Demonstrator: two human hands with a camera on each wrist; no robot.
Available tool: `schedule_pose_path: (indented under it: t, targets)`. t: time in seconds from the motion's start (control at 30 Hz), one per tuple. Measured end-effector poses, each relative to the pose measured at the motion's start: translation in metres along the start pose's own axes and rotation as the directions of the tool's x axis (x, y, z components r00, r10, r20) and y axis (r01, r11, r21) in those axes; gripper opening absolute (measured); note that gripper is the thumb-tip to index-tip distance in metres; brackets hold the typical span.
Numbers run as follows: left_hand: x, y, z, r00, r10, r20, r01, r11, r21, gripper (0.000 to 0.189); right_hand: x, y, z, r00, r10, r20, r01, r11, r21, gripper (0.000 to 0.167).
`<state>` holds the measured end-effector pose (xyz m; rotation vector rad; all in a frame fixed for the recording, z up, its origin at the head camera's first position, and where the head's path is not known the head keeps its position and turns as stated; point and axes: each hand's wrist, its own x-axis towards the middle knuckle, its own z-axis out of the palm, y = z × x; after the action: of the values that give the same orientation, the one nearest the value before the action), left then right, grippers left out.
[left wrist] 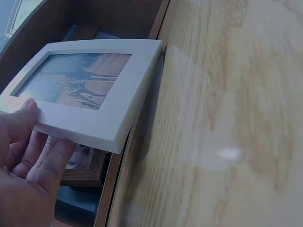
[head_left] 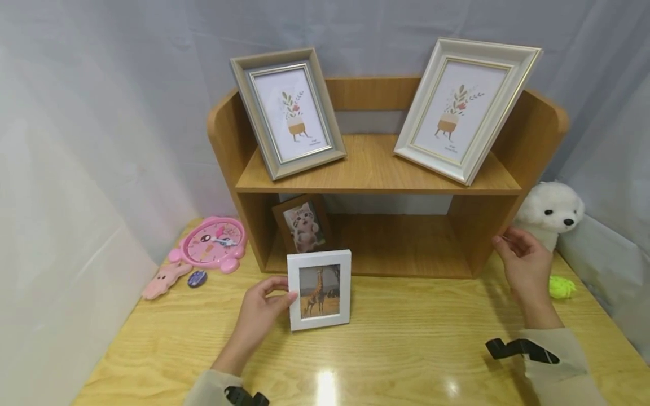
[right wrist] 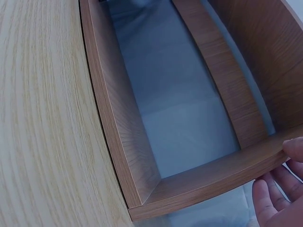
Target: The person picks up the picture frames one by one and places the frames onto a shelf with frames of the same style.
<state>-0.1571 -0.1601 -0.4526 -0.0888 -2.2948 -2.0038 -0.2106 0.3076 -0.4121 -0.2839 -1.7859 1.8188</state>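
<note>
A white picture frame (head_left: 320,292) with a giraffe photo stands nearly upright before the shelf's lower left part. My left hand (head_left: 260,312) pinches its left side, thumb in front and fingers behind, as the left wrist view of the white frame (left wrist: 125,118) shows. My right hand (head_left: 529,269) grips the right side panel of the wooden desk shelf (head_left: 378,166). In the right wrist view, the thumb lies on the panel's edge and the fingers are on its outer face. Behind the white frame, a brown frame (head_left: 285,230) with a kitten photo leans inside the lower compartment, partly hidden.
Two larger frames, one grey-beige (head_left: 280,163) and one cream (head_left: 431,160), lean on the upper shelf. A pink clock (head_left: 198,248), a pink plush toy (head_left: 163,281) and a small blue item (head_left: 197,278) lie left. A white plush dog (head_left: 545,206) and a yellow-green object (head_left: 561,287) are right.
</note>
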Motion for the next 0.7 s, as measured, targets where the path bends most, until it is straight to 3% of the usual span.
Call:
schedule_pose_path:
  t: [0.23,0.7]
  targets:
    - [0.005,0.006,0.008,1.000,-0.012,0.014,0.013,0.999,-0.040,0.026,0.000,0.000,0.000,1.000,0.005,0.000,-0.005,0.999,0.039,0.022]
    - [0.023,0.015,0.037,0.998,0.049,-0.042,-0.049,0.999,-0.007,0.025,0.000,0.000,0.000,1.000,-0.015,0.006,0.015,0.999,0.036,0.022]
